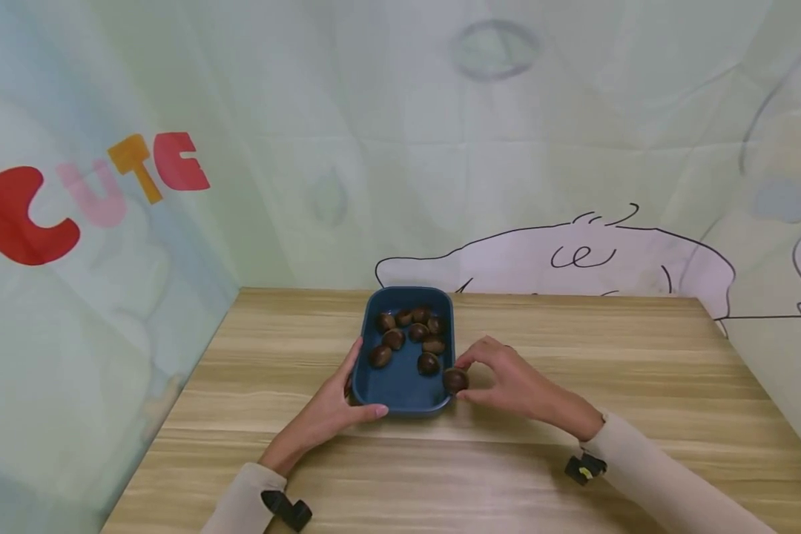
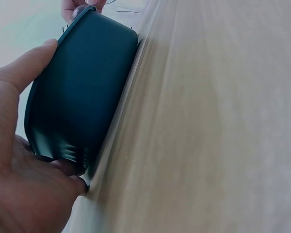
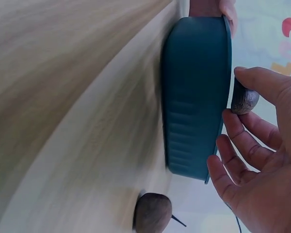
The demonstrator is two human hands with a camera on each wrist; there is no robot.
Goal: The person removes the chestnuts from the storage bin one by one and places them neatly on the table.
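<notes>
A dark blue rectangular tray stands on the table with several brown chestnuts in it, mostly toward its far half. My left hand grips the tray's near left corner, thumb along the front rim and fingers against the left side. Between thumb and fingertips, my right hand pinches one chestnut at the tray's right rim. The other fingers of that hand spread beside the tray wall. On the table past the hand sits another chestnut, mostly hidden behind the hand in the head view.
The wood-grain table runs back to a printed cloth backdrop, which also hangs along the left and right sides. A small black device is strapped to the left wrist, and another black device to the right.
</notes>
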